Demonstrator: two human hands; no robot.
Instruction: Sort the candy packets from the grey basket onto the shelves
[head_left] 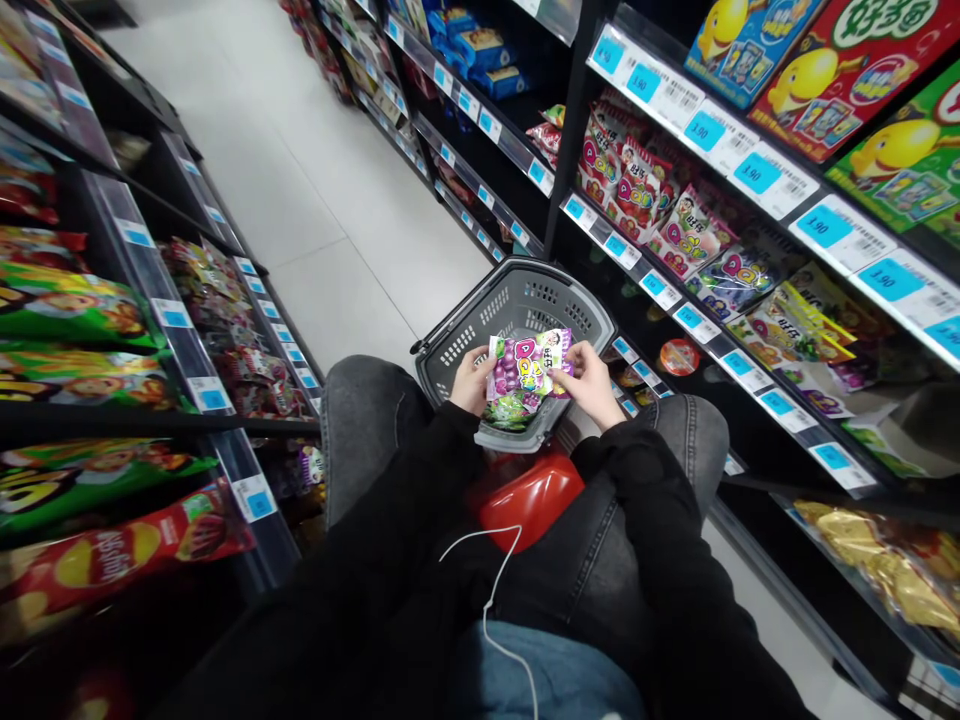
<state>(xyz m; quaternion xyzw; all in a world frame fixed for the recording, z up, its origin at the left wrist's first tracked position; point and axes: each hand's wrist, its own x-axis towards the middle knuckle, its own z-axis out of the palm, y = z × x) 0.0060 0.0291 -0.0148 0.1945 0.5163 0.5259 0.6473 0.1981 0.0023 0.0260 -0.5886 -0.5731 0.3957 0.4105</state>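
Between my two hands is a purple and white bag of gummy candy [526,362] with grape pictures on it. My left hand [472,381] pinches its left end, and my right hand [589,385] grips its right end. The bag is held over a grey shopping basket [551,441] with slotted walls. Just below the bag, a green package [511,411] shows inside the basket; the rest of the basket's floor is partly hidden by the bag and my hands.
Shelves of gummy candy bags [686,232] and snack boxes [855,75] rise on the right. Left shelves hold green snack bags [71,305] and a red chip bag [127,550]. A red object [534,500] lies between my legs, near a white cable [487,610]. A tiled aisle [300,180] runs ahead.
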